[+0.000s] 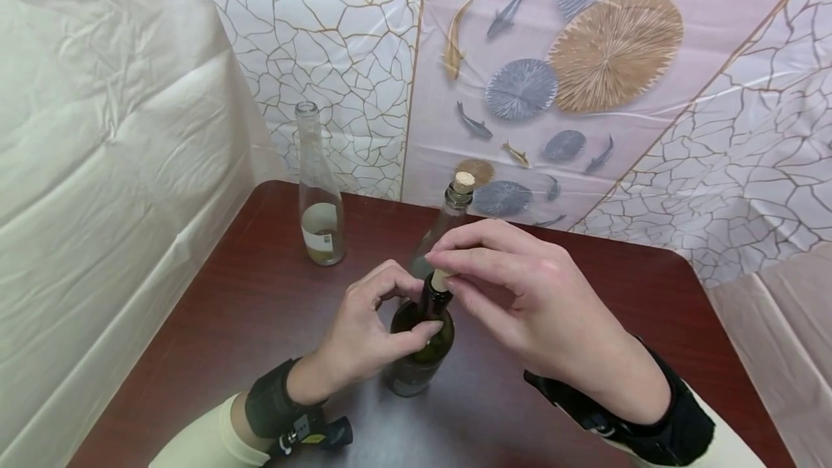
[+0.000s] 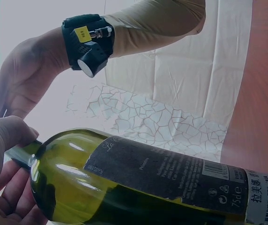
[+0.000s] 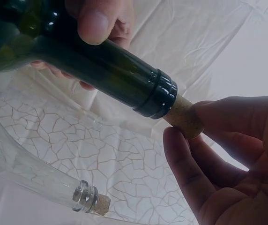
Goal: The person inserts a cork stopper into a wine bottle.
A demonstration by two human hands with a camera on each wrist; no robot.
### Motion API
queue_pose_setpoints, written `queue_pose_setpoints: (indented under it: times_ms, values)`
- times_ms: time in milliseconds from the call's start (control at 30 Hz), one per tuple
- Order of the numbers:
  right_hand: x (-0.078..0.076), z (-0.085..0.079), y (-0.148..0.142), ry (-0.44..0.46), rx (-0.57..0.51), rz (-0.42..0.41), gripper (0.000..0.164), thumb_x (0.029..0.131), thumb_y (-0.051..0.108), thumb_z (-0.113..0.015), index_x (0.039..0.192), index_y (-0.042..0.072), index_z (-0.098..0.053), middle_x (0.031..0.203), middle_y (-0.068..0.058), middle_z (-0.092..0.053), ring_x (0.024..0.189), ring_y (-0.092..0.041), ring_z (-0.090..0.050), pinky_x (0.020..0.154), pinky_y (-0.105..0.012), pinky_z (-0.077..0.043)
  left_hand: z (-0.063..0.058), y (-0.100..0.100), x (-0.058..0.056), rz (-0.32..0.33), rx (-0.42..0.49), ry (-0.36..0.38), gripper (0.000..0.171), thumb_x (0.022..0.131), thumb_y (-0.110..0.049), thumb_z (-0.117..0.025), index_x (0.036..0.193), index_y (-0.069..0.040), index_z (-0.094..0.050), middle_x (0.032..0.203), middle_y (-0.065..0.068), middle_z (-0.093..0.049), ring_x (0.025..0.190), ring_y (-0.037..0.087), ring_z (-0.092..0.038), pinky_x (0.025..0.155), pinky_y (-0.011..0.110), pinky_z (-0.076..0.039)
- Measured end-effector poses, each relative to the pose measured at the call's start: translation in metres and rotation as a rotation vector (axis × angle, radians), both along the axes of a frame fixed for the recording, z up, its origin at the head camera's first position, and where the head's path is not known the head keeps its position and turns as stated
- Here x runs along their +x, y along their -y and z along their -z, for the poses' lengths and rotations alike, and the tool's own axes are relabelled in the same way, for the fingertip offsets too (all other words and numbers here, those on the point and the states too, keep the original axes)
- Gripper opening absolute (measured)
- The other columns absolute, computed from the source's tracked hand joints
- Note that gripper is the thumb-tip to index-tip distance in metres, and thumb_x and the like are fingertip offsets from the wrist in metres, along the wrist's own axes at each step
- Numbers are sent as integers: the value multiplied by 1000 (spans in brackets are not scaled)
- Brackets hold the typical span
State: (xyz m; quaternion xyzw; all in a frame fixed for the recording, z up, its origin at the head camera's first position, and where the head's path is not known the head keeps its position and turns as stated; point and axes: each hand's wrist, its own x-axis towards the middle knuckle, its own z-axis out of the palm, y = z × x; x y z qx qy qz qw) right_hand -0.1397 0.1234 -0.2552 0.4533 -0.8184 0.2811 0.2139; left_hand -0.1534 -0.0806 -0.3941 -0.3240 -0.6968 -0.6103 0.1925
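Observation:
A dark green wine bottle [image 1: 416,370] with a black label [image 2: 167,173] stands upright on the table. My left hand [image 1: 370,323] grips its neck, thumb on the near side and fingers curled round the far side. A cork [image 3: 184,117] sits at the bottle's mouth, much of it standing out above the rim. My right hand [image 1: 526,287] pinches that cork between thumb and fingertips. Just behind the green bottle is a clear glass bottle [image 1: 448,219] with its own cork [image 1: 464,180] in the mouth, its lower part hidden by the hands and green bottle.
Another clear bottle [image 1: 321,193], without a cork and with a pale label, stands at the back left of the dark red table [image 1: 214,323]. Patterned cloth [image 1: 338,42] hangs along the back, and a plain cream cloth [image 1: 110,165] hangs at the left.

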Motion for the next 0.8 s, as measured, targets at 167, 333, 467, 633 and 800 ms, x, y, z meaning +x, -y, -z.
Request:
queue_pose_setpoints:
  times_ms: [167,333,467,633,800]
  values:
    - [-1,3,2,4,-6,-25,32,85,-2,-78,114,11,-79,116,-2,-74,103,-14,-69,79,-17,-51,0,1,0,0,-3,-8,34,77,1,-87,103,-11,-69,95,2,-65,90,13,-65,74,27,-59]
    - [1,5,3,-1,-22,-16,25,88,1,-79,112,9,-80,114,-3,-75,103,-15,-71,81,-19,-54,0,1,0,5,-7,-13,35,77,1,-87,104,-11,-68,95,2,-65,90,13,-64,73,26,-58]
    - [2,8,4,-22,-59,-15,17,92,5,-77,109,8,-81,112,-5,-76,103,-17,-72,83,-19,-56,0,0,0,5,-10,-12,35,77,1,-88,104,-11,-69,94,2,-65,89,14,-63,73,25,-57]
    - [1,12,5,-47,-94,-36,13,95,7,-75,106,7,-81,110,-6,-76,100,-17,-73,86,-17,-56,0,0,-1,6,-3,-17,35,77,1,-88,104,-11,-69,93,2,-64,88,14,-62,72,25,-57]
    - [0,13,6,-37,-108,-46,12,94,5,-76,105,6,-81,109,-6,-77,100,-17,-73,86,-16,-55,1,0,-1,6,-1,-17,35,76,1,-88,103,-10,-69,93,2,-64,88,14,-62,73,25,-57]
